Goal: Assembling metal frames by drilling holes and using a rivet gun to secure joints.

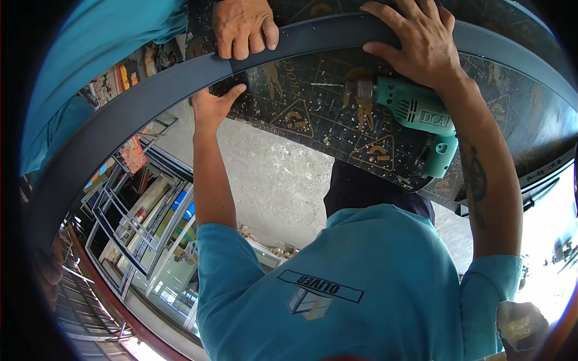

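A long dark grey flat profile [307, 34] runs across the black work table and past its left end, bowed by the lens. My right hand [418, 39] grips it from above, fingers spread over the far side and thumb at the near edge. My left hand [214, 108] is at the near edge farther left; its thumb sticks out to the right, while the fingers are hidden beneath the profile. A co-worker's hand [244, 30] presses on the profile just above it, beside a seam. A green power drill [421, 111] with a thin bit lies near my right forearm.
Pale chips are scattered over the black patterned table [313, 135]. Metal frames [129, 222] stand at the left, with a red-brown beam [114, 307] nearby. Grey concrete floor [274, 168] shows between the table and me. The co-worker's blue sleeve [114, 36] fills the upper left.
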{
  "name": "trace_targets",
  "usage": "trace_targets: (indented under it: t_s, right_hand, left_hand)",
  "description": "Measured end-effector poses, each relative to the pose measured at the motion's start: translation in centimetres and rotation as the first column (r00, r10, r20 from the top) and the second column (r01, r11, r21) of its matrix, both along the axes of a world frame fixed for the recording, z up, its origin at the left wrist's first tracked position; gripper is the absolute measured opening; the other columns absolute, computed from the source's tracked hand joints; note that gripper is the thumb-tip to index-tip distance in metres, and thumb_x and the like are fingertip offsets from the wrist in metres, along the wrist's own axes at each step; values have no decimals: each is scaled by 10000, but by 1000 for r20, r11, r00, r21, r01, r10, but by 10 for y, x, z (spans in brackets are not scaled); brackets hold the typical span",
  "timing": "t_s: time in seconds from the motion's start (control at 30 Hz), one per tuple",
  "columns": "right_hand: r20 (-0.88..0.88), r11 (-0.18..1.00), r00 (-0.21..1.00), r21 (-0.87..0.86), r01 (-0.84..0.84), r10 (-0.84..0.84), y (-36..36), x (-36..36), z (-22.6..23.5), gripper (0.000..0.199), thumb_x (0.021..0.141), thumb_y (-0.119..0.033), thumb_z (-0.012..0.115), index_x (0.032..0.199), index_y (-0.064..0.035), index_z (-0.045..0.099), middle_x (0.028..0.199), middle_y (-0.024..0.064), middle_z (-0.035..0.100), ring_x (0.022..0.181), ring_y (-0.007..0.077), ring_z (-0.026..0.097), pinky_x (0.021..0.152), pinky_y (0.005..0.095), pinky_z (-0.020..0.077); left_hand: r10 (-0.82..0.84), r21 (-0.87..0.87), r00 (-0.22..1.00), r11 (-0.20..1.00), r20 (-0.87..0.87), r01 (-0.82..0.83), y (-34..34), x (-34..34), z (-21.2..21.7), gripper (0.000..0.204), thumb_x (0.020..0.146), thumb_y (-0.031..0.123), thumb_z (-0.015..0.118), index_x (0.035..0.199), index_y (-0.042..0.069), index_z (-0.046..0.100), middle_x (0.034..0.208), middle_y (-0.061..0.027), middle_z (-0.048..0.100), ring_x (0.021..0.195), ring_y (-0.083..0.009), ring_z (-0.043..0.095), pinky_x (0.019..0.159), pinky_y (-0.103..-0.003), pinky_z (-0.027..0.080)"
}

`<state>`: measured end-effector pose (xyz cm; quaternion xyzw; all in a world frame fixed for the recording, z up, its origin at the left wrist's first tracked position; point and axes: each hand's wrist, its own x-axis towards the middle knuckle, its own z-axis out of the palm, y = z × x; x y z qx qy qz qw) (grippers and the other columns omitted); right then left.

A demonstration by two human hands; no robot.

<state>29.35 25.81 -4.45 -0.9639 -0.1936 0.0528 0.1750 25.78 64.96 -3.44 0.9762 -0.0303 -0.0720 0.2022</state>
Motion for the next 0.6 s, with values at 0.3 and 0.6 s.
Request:
trace_targets:
  t_s: [0.3,0.6]
  right_hand:
    - [138,999,990,-20,-33,35,3,1,-10,594,764,-488,712,1288,-268,540,1229,62,502,1098,293,467,941,486,340]
    - [199,1000,980,-13,-24,26,1,-2,-20,546,799,-548,649,1280,-317,537,1206,24,516,1084,275,486,969,507,343]
  left_hand:
    - [-192,-156,979,967,61,199,12,33,-2,442,666,180,861,999,5,629,956,-92,640,870,-211,608,806,-332,490]
    - [-446,225,889,880,98,417,17,40,4,416,709,330,808,961,47,637,953,-93,615,856,-287,601,758,-380,489]
